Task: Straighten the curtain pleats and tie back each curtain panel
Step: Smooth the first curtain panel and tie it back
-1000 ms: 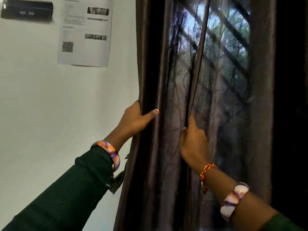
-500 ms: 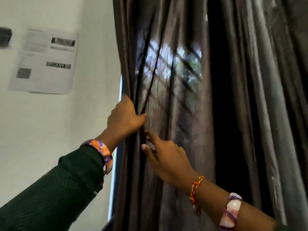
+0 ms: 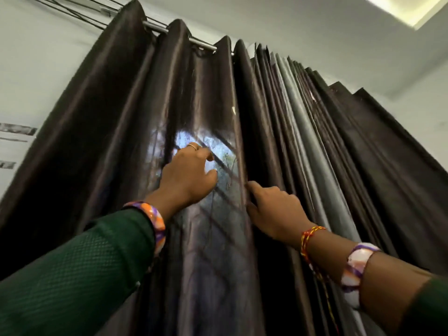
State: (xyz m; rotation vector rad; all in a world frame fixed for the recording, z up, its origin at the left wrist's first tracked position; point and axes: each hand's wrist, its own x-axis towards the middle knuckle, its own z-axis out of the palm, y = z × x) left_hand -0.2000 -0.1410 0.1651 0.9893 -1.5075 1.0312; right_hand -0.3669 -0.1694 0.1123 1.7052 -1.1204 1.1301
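A dark brown satin curtain (image 3: 116, 122) hangs in deep pleats from a metal rod (image 3: 202, 44), seen from below. Window light glows through its broad middle pleat (image 3: 213, 251). My left hand (image 3: 188, 177) rests on that pleat with fingers curled and thumb out; I cannot make out whether any fabric is pinched. My right hand (image 3: 275, 210) is closed around the pleat's right fold edge. To the right, tighter grey-brown pleats (image 3: 312, 141) are bunched together.
White wall lies to the left, with the blurred edge of a paper notice (image 3: 14, 129). Black cables (image 3: 72, 10) run along the wall above the rod. A lit ceiling recess (image 3: 400, 8) is at the top right.
My view has tilted up toward the rod. My left hand left the curtain's left edge and moved onto the middle pleat. My right hand shifted right and took hold of the fold edge.
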